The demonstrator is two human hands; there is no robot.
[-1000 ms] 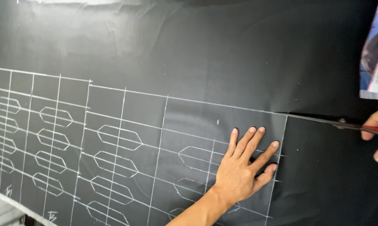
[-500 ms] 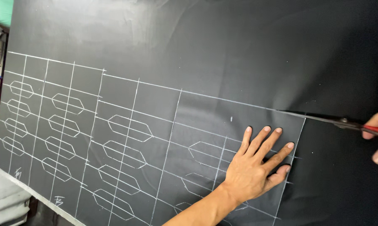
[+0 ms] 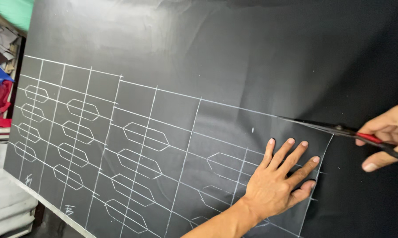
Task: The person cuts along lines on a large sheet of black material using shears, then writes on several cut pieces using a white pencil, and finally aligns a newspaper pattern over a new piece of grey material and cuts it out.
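Black sheet [image 3: 234,66] fills most of the frame, chalked with a white grid [image 3: 119,132] of elongated hexagons across left and centre. Left hand [image 3: 278,185], lower centre-right: fingers spread, palm flat on the sheet, gripping nothing. Right hand [image 3: 390,134], right edge: closed around the red handles of the scissors [image 3: 335,128], blades lying along the top chalk line.

Risk, as I judge it: if the flat palm slips, the sheet may shift and the cut wander off the line; left fingertips sit near the blades.

No labels or packages legible; coloured scraps [image 3: 0,75] piled at far left.
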